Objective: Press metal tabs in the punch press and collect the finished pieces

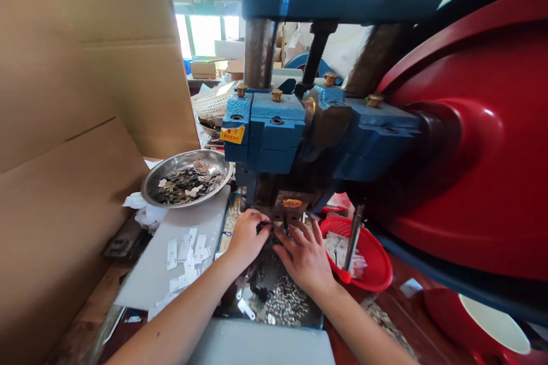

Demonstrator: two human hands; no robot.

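Both my hands meet under the head of a blue press machine (274, 131), at its die area (291, 203). My left hand (247, 238) is closed in a pinch on a small dark part that I cannot name, right at the die. My right hand (305, 255) rests beside it with fingers bent, fingertips touching the same spot; what they hold is hidden. Just below my hands a heap of small silver rivet-like pieces (287, 302) lies on a metal tray (314, 315).
A steel bowl (150, 182) of metal scraps stands at the left. Small white metal plates (186, 254) lie on a grey board. A red bowl (377, 271) holding plates sits right of the die. Cardboard walls (64, 154) rise on the left; a large red flywheel guard (479, 159) fills the right.
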